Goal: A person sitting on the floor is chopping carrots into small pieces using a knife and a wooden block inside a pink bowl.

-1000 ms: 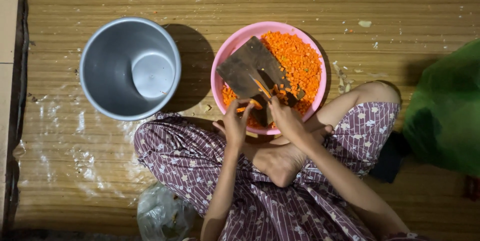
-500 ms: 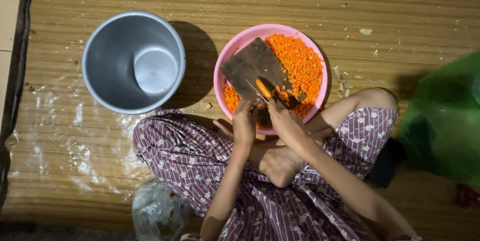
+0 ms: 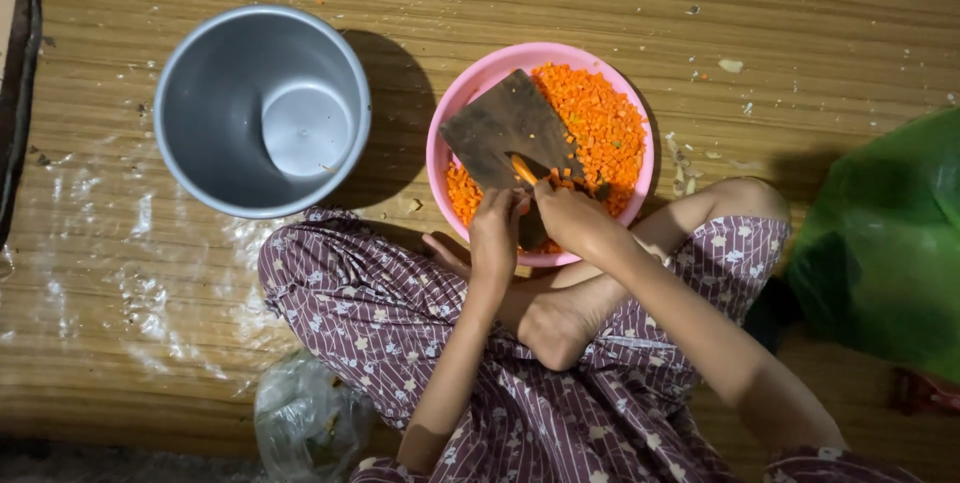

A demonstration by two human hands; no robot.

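Over a pink bowl [image 3: 470, 113] of diced carrot [image 3: 600, 128], my left hand [image 3: 497, 235] closes around a carrot piece [image 3: 523, 170] lying on a dark board [image 3: 505, 128]. Beside it, my right hand [image 3: 572, 218] grips a knife, blade mostly hidden. Left sits a grey metal pot [image 3: 262, 108].

- Small orange carrot piece [image 3: 523, 169] on the dark wooden chopping board [image 3: 505, 128]: near end hidden under the left hand [image 3: 497, 234].
- Right hand [image 3: 572, 218]: grip can't be made out; blade not discernible.
- Green plastic bag [image 3: 885, 248]: cut off by right edge.
- Clear crumpled plastic bag [image 3: 305, 423]: contents unreadable, partly under patterned trouser leg [image 3: 370, 308].
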